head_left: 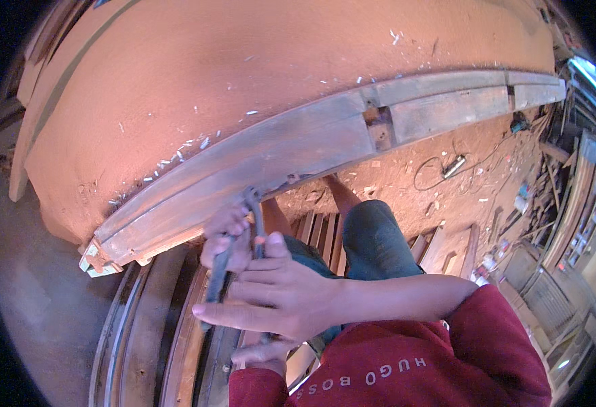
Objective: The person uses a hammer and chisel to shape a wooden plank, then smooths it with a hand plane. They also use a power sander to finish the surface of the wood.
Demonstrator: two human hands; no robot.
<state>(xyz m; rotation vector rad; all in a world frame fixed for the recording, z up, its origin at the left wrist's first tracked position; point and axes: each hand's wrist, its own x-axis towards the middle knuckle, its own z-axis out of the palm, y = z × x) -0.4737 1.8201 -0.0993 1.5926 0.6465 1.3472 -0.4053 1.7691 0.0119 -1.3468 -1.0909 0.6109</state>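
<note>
A dark metal tool (218,271) with long bars and a curved upper end rests in both hands at the near side of a long wooden piece (291,142), which has notches cut in it. My left hand (226,237) grips the tool higher up, its fingers curled near the curved end; much of it is hidden behind my right hand (277,298). That hand lies across the bars with its fingers bent round them. The curved end reaches over the lower edge of the wood.
An orange, dusty surface (298,41) with pale chips lies behind the wood. My legs stand below it among planks (182,319). On the dusty floor to the right are a corded tool (454,166) and piled timber (569,217). Long boards (33,122) line the left.
</note>
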